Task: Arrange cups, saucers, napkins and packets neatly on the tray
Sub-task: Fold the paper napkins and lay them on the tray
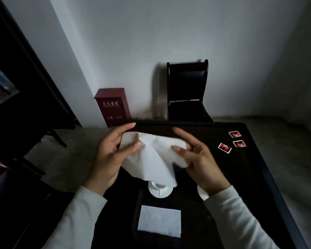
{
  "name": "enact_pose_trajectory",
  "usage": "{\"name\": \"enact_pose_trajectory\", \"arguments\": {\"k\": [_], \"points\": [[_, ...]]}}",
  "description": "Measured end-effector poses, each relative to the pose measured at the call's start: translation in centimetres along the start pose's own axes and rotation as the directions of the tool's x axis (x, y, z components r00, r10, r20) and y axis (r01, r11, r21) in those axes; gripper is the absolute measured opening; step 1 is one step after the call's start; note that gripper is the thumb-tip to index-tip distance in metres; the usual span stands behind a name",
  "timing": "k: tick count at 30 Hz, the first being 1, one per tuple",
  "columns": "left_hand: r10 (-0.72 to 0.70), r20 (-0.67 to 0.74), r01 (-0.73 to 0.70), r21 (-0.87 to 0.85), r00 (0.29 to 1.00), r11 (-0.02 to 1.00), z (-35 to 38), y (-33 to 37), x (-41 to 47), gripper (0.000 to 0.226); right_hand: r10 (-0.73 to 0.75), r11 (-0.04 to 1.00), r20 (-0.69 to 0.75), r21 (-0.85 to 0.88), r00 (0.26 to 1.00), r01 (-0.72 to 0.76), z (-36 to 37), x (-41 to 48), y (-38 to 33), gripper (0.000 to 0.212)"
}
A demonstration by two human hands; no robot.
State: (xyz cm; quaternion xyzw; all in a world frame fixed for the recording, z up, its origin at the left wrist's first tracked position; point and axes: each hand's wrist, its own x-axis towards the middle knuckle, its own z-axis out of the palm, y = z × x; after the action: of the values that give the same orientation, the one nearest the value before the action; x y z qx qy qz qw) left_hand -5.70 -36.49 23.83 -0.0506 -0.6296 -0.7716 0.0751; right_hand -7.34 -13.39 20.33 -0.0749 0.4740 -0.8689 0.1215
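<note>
**Dark counter, napkin held up in both hands**

Dim room: grey wall at the back, black chair against it, red box on the floor to the chair's left. Nearer, dark counter filling the lower right.

Raised above the counter: white napkin, crumpled and half open, lower corner drooping toward the cup. Pinched at its left edge by the left hand, thumb in front, fingers behind. Pinched at its right edge by the right hand, thumb pressing it against the middle fingers, index finger stretched out free.

Below the napkin: white cup on a saucer, partly hidden by the hanging corner. Right of it, second saucer, mostly covered by the right wrist.

Nearest the camera: folded napkin, flat and square, lying in a dark tray. Tray edges hard to trace in the gloom, so cup possibly inside it too.

Far right on the counter, well apart from the tray: three red packets in a loose cluster, none touching.
</note>
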Motion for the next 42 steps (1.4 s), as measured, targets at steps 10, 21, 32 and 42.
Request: {"name": "enact_pose_trajectory", "arguments": {"k": [10, 21, 32, 42], "points": [[0.034, 0.082, -0.034, 0.003, 0.996, 0.999, -2.4, 2.7, -2.5, 0.076, -0.117, 0.911, 0.331, -0.339, 0.936, 0.234, 4.1, -1.9, -8.7, 0.064], [0.199, 0.073, -0.205, 0.089, 0.977, 0.975, -0.9, 4.1, -3.1, 0.061, -0.13, 0.544, 0.711, -0.532, 0.691, 0.649, 6.9, -7.5, -12.5, 0.047], [0.466, 0.025, -0.466, 0.088, 0.884, 0.88, 0.2, 7.7, -4.6, 0.055, -0.149, 0.908, 0.385, -0.313, 0.911, 0.28, 1.7, -6.6, -4.1, 0.067], [0.492, 0.054, -0.494, 0.179, 0.869, 0.851, -2.5, 6.8, -5.4, 0.079, 0.214, 0.924, 0.087, -0.342, 0.973, -0.172, 3.4, -7.4, -2.4, 0.051]]}}
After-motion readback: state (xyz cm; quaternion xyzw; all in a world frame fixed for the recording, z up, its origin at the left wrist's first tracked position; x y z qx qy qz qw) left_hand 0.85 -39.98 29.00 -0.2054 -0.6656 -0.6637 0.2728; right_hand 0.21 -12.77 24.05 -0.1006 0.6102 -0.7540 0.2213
